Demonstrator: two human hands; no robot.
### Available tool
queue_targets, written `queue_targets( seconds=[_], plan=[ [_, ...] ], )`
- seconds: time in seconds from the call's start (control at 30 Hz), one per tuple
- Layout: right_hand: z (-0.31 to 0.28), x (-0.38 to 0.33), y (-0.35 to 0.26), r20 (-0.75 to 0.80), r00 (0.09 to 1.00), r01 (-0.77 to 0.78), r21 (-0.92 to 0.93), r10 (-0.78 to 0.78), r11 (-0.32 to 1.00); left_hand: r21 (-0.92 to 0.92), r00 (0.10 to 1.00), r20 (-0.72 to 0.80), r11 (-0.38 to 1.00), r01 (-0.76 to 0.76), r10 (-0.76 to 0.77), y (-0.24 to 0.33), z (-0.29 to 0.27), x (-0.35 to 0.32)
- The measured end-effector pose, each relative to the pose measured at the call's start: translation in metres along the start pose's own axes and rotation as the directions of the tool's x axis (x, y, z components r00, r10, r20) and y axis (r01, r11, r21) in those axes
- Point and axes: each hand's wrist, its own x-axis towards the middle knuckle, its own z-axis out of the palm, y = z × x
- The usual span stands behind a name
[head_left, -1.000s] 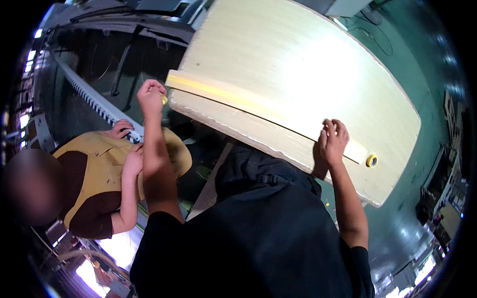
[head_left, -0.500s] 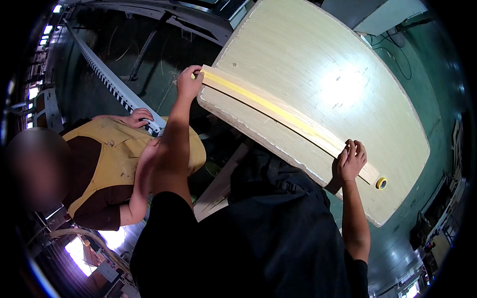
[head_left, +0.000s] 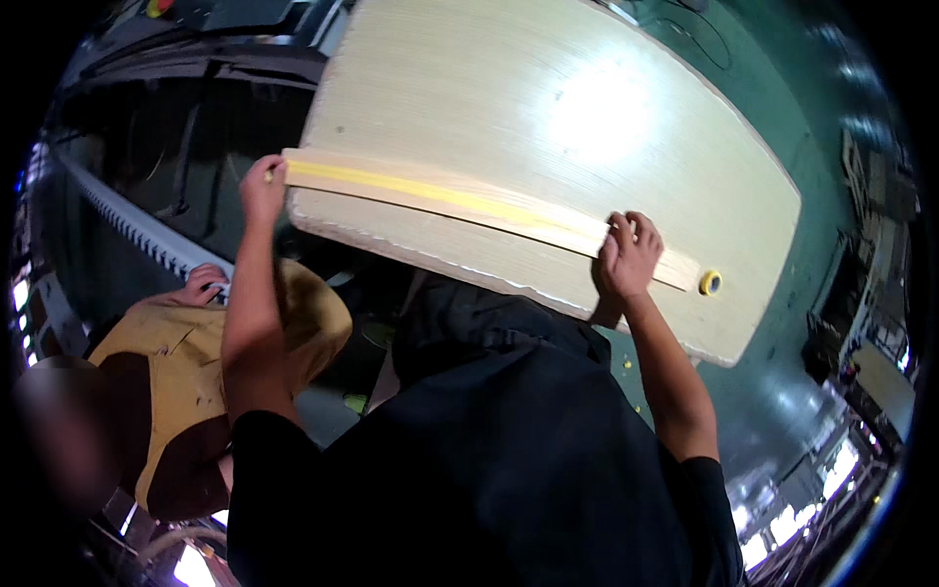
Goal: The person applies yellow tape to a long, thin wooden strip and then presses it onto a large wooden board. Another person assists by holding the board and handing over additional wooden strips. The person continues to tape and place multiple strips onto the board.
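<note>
Strip of pale wood (head_left: pixel 562 228), yellow line (head_left: pixel 391 184) along it, lies on board (head_left: pixel 469 98) near wearer's side; left hand (head_left: pixel 262 193) curled at its left end, right hand (head_left: pixel 632 256) bent-fingered toward right end, cannot tell whether either clamps it; tape roll (head_left: pixel 710 283) just beyond

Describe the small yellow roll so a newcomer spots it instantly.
On the big pale tabletop, a long wooden strip with a yellow line lies along the nearer side. Just past the strip's right end sits the roll: round, yellow, dark-centred, unlike the straight strip.
</note>
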Motion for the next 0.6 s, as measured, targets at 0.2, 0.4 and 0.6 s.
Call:
queue_targets(
  seconds=[0.2,0.4,0.6],
  plan=[
    [-0.007,0.002,-0.003,-0.042,0.999,0.026,-0.022,-0.027,0.999,0.025,0.997,-0.073,0.999,-0.025,0.027,0.013,0.001,-0.003],
    [-0.005,0.000,-0.002,-0.011,1.000,0.022,-0.024,-0.022,0.999,0.038,1.000,0.000,0.999,0.000,0.000,0.012,-0.007,-0.002],
    [-0.005,0.001,-0.002,-0.029,0.999,0.015,-0.022,-0.016,1.000,0.089,0.999,-0.023,0.995,-0.042,0.044,0.013,-0.006,-0.001]
  ],
)
